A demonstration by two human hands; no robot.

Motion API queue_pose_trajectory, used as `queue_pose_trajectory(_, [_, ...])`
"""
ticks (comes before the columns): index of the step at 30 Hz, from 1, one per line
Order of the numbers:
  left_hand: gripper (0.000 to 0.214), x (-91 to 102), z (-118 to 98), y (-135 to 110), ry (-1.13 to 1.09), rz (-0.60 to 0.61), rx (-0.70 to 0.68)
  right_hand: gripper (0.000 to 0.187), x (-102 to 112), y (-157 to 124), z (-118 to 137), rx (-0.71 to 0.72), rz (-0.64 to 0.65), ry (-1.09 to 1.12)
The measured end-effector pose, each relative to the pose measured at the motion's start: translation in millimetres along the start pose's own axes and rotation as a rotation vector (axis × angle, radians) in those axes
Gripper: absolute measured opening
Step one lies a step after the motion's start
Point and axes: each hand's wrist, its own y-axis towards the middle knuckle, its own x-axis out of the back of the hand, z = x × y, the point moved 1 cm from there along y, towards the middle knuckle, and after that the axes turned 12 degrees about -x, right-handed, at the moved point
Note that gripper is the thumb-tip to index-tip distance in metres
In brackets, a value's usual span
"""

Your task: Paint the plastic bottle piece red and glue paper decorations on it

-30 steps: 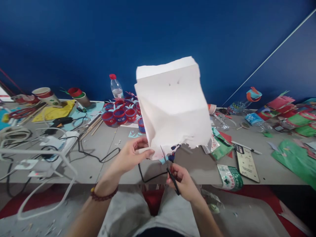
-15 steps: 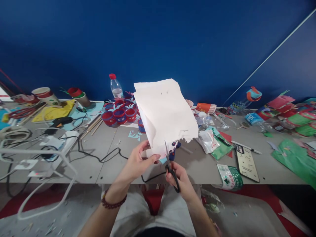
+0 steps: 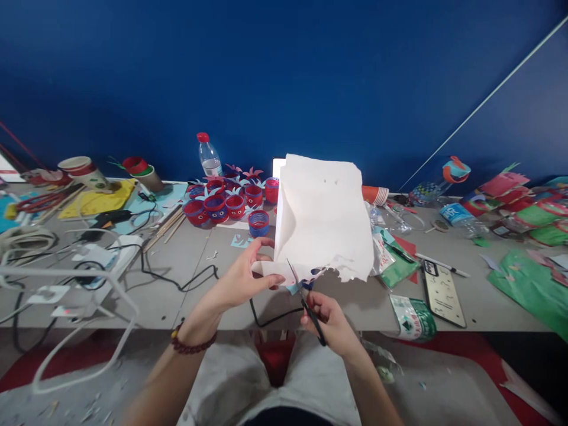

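Observation:
My left hand pinches the lower left corner of a white sheet of paper and holds it upright over the table's front edge. My right hand grips black-handled scissors, whose blades point up into the sheet's bottom edge. That edge is ragged and cut toward the right. A bead bracelet sits on my left wrist. Behind the paper stand several red and blue cup crafts and a water bottle with a red cap.
Cables and a white power strip cover the left of the grey table. A glue gun, paper cups, green paper, a phone case and coloured scraps lie around. A blue wall stands behind.
The sheet has swung from leaning left to standing more to the right, uncovering more of the red and blue cups. The scissors have stayed at its bottom edge.

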Motion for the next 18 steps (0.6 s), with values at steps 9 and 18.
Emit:
queue_pose_trajectory(9, [0.063,8.8,-4,9,-0.096,0.1,0.018,0.035,13,-4,-3,-0.167,-0.048,-0.014])
queue_pose_trajectory(18, [0.047,-8.0,-2,15,-0.29,-0.164,0.004,0.036,14,-2,-10,-0.133,-0.203,-0.065])
